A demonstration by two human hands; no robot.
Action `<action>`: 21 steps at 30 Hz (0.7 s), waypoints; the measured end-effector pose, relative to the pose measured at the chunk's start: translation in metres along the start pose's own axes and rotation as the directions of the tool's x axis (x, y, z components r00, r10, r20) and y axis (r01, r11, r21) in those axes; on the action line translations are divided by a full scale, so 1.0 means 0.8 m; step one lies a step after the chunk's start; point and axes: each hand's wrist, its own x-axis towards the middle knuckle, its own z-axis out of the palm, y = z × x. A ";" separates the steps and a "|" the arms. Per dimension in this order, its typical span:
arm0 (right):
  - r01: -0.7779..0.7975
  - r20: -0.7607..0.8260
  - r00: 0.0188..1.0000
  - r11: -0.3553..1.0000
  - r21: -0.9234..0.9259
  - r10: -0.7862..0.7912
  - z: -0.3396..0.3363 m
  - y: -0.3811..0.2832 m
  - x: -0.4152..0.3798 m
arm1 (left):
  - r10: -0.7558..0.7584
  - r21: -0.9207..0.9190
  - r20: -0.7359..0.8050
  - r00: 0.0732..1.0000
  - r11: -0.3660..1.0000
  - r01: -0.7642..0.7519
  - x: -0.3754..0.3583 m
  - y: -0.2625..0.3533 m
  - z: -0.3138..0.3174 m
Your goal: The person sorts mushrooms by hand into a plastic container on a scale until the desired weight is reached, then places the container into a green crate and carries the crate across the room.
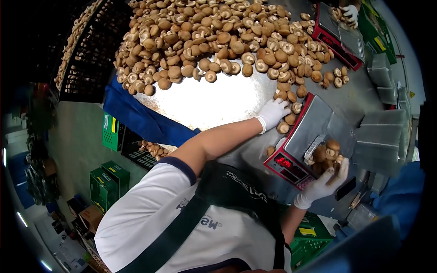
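Note:
My left hand (pixel 274 113), in a white glove, lies beside several loose shiitake mushrooms (pixel 290 119) along the scale's left edge. Its fingers are apart and touch the mushrooms; I see none held. My right hand (pixel 322 183), also gloved, is at the front of the red-framed scale (pixel 314 123), with thumb and fingers spread. Its fingertips are against a small group of mushrooms (pixel 328 152) on the scale plate. A clear plastic tray (pixel 314 148) shows its ribbed edge beside that group. Red digits glow on the scale's display (pixel 284 161).
A large mushroom pile (pixel 195 36) covers the back of the metal table (pixel 218 102). Another person's gloved hand (pixel 350 14) is at a second red scale (pixel 337 38). Stacked clear trays (pixel 382 134) stand at right. A dark phone-like object (pixel 346 189) lies near my right hand. Green crates (pixel 109 182) are on the floor.

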 end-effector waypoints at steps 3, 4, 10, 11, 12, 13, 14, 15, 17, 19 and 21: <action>-0.031 0.156 0.988 0.994 0.103 0.014 0.033 -0.031 -0.015 | -0.020 -0.187 -0.048 0.999 0.982 0.011 -0.014 -0.008 -0.007; -0.103 0.219 0.974 0.976 0.194 0.059 0.048 -0.040 -0.025 | -0.024 -0.252 -0.099 0.995 0.968 -0.002 -0.024 -0.009 -0.018; -0.293 0.863 0.492 0.955 0.042 0.113 0.101 -0.046 -0.105 | -0.408 -0.355 0.144 0.902 0.829 0.431 -0.234 -0.059 -0.179; -0.262 0.902 0.418 0.965 0.001 0.112 0.098 -0.047 -0.110 | -0.485 -0.254 0.393 0.781 0.759 0.599 -0.267 -0.065 -0.236; -0.229 0.934 0.338 0.973 -0.037 0.115 0.095 -0.049 -0.114 | -0.522 -0.175 0.482 0.704 0.730 0.661 -0.307 -0.074 -0.276; -0.130 0.959 0.240 0.984 -0.121 0.150 0.097 -0.044 -0.119 | -0.523 -0.006 0.618 0.587 0.744 0.668 -0.353 -0.093 -0.304; -0.062 0.967 0.168 0.981 -0.183 0.191 0.102 -0.035 -0.125 | -0.603 0.210 0.583 0.544 0.759 0.616 -0.403 -0.099 -0.322; -0.030 0.962 0.186 0.980 -0.197 0.199 0.111 -0.025 -0.126 | -0.657 0.288 0.541 0.524 0.731 0.619 -0.425 -0.094 -0.342; 0.006 0.949 0.269 0.985 -0.172 0.164 0.144 -0.012 -0.114 | -0.706 0.274 0.406 0.580 0.700 0.660 -0.427 -0.098 -0.354; 0.158 0.855 0.517 0.986 -0.053 -0.037 0.187 0.004 -0.078 | -0.700 0.084 0.208 0.683 0.708 0.701 -0.411 -0.103 -0.345; 0.045 0.676 0.736 0.999 -0.021 -0.019 0.236 0.002 -0.022 | -0.676 0.025 -0.015 0.737 0.736 0.676 -0.371 -0.112 -0.324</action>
